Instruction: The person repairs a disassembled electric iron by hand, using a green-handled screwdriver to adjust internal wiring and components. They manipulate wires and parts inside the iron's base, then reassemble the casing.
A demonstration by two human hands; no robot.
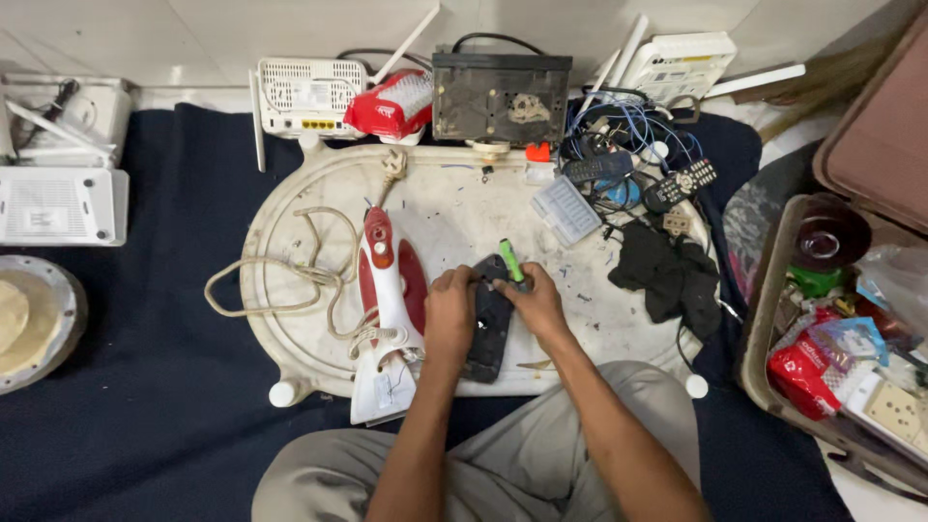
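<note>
Beside the red-and-white clothes iron [390, 290], the left hand [449, 307] clasps a still-closed long black plastic device [490, 324] while the right hand [535, 300] grips a green-handled screwdriver [510, 261] upright on it.

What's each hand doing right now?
Left hand: closed on the black device, steadying it.
Right hand: closed on the green-handled screwdriver.

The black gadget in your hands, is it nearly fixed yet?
Not yet, it seems. The black gadget lies face down on the white tray. The left hand steadies it while the right hand works a green-handled screwdriver at its back. The back cover looks still on, so opening it is left. The red and white iron lies untouched beside it.
</note>
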